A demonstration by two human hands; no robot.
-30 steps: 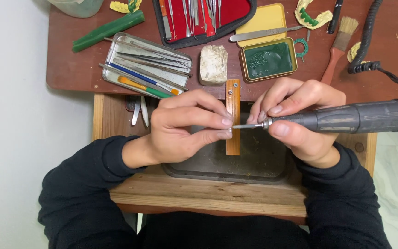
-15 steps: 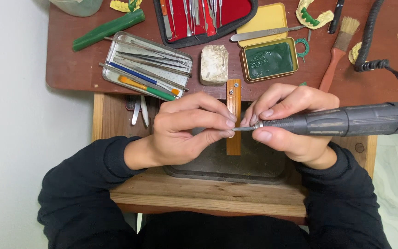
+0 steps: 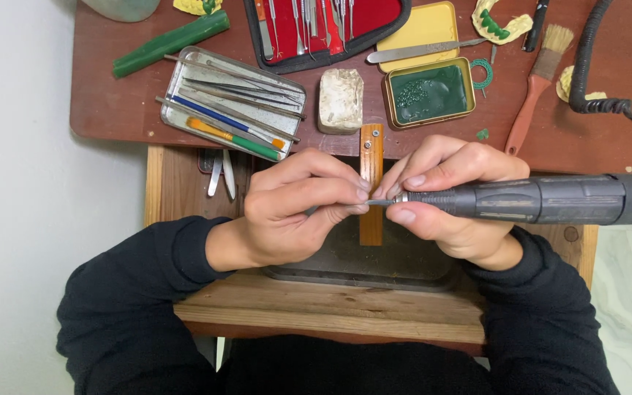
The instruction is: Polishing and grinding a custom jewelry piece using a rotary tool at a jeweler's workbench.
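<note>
Both hands (image 3: 294,208) have stayed, right gripping the handpiece (image 3: 535,199).

Even, soft indoor light, sharp frame, no real glare.

Light looks diffuse, from above; bright overall, colours true. Shadows weak: a soft dark patch under the hands (image 3: 374,205) and in the recess below the desk (image 3: 111,110) edge. Mild sheen on the metal tray (image 3: 177,69) rim and on the green tin (image 3: 429,93), not blown out. Black sleeves (image 3: 140,307) lose detail, nearly flat black. Dark grey handpiece (image 3: 550,199) crisp, its tip small and hard to read. No motion blur. Slight wide-angle stretch at the corners; pale wall at left plain, a bit dull.
</note>
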